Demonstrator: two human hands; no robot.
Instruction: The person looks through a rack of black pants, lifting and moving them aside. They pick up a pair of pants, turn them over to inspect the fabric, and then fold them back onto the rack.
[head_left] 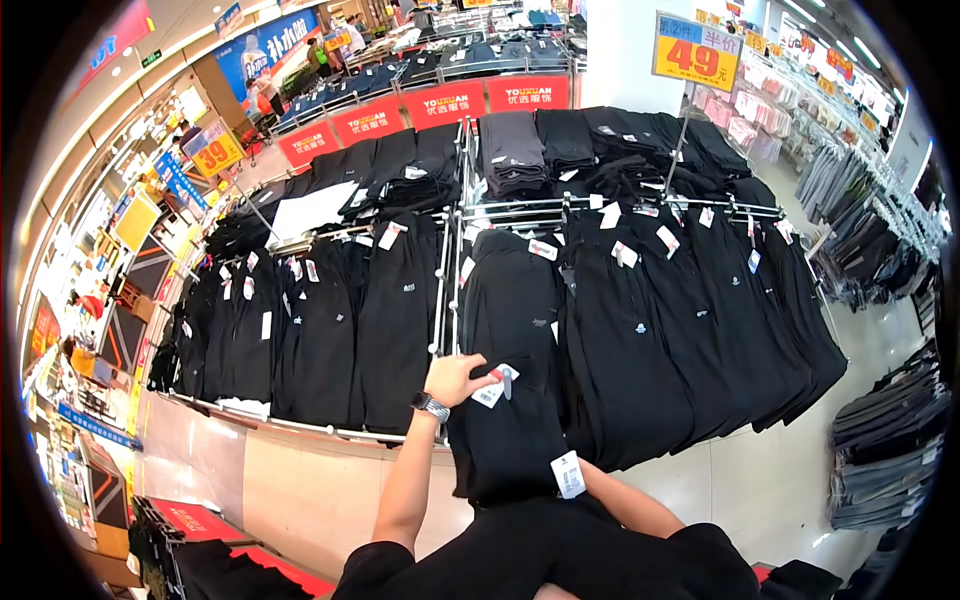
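Folded black trousers (510, 440) lie in front of me, below the black trousers with a small logo (515, 290) hanging on the rack. My left hand (457, 380), with a watch (430, 406) on its wrist, grips their upper left edge, thumb and forefinger close together beside a white tag (492, 388) with a clear strip. Another white tag (568, 475) hangs at their lower right. My right forearm (630, 505) reaches in behind that tag; the right hand goes under the trousers, with its fingers hidden.
Metal rails (445, 270) divide the rack. More black trousers (650, 340) hang to the right and others (320, 350) to the left. Folded stacks (512, 150) lie behind. Price signs (697, 55) stand above. Jeans (890, 450) are piled at the far right.
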